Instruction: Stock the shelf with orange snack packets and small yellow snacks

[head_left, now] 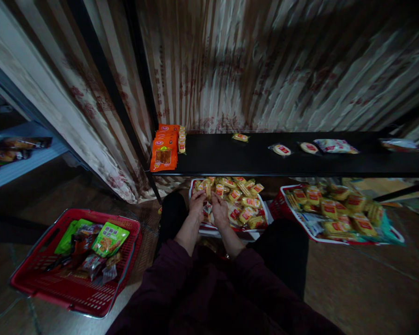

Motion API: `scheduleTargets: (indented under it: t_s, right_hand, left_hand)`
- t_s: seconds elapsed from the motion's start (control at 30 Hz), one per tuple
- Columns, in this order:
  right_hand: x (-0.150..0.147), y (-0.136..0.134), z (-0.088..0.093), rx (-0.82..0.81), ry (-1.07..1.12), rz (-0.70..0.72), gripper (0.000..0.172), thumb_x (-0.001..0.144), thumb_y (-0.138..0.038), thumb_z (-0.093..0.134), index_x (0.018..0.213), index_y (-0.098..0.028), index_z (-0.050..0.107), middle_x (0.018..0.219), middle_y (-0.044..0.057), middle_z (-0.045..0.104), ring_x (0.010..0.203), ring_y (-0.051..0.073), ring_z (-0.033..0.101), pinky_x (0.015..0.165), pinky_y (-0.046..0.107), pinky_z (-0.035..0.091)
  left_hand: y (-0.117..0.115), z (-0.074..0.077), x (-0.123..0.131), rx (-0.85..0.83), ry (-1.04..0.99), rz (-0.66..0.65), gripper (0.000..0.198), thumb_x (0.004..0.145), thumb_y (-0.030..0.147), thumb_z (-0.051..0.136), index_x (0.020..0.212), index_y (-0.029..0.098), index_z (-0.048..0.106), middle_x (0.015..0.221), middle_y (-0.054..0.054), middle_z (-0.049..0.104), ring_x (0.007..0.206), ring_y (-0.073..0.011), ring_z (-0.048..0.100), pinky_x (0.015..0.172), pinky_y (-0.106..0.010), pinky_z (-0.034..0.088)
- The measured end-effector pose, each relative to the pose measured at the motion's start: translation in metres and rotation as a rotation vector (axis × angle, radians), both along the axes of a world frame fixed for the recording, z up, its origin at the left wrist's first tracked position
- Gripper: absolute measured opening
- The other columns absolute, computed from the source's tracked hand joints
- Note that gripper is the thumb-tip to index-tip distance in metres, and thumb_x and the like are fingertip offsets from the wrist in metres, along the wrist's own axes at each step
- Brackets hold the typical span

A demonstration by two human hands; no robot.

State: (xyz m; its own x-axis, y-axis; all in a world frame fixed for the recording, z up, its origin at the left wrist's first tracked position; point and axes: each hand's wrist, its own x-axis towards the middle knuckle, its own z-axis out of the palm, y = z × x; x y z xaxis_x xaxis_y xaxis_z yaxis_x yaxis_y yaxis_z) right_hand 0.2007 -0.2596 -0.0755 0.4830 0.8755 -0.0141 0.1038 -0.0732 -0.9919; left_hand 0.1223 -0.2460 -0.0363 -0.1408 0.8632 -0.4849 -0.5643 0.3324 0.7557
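The left hand (197,203) and the right hand (219,208) are reaching into the middle basket (252,236), which is sitting below the front edge of a black shelf (216,151), nearer its left end. Both are keeping a narrow grip, with their fingertips meeting around a few slim yellow packets (208,190) that are standing upright between them, near the basket's back left corner. How many are being held is not showing clearly. More wrapped snacks (246,215) are lying heaped in the same basket, mostly right of the hands.

On the shelf, orange packs (163,149) are lying overlapped at the left end, reaching the front left corner, and a short row of small packets (182,141) is standing just beside them. A single packet (240,137) is lying near the back edge. Two round packets (281,150) and a pale bag (336,146) are resting farther toward the right end.

Below the shelf's right half, another basket (282,208) is holding similar yellow snacks. A red basket (52,284) is standing on the floor left of the person, carrying a green bag (109,239) near its back right corner.
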Motion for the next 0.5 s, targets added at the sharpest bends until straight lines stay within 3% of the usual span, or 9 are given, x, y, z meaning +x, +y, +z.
scheduleTargets:
  t_s: [0.17,0.5]
  right_hand:
    - [-0.0036,0.0009,0.0053,0.010,0.075,0.031,0.046,0.072,-0.051,0.058,0.102,-0.018,0.067,0.099,0.006,0.072,0.091,0.021,0.065,0.086,0.037,0.049]
    - [-0.0043,0.0007,0.0033,0.040,0.076,0.028,0.047,0.073,-0.049,0.056,0.106,-0.017,0.065,0.096,0.006,0.071,0.085,0.020,0.063,0.082,0.037,0.051]
  left_hand:
    - [0.0006,0.0044,0.0020,-0.016,0.038,-0.018,0.019,0.061,0.004,0.062,0.074,0.016,0.071,0.070,-0.001,0.067,0.053,-0.0065,0.051,0.059,-0.021,0.040]
    - [-0.0017,0.0066,0.0043,0.024,0.072,-0.020,0.033,0.060,-0.001,0.056,0.083,0.016,0.073,0.066,0.001,0.065,0.054,-0.0065,0.051,0.059,-0.019,0.040]
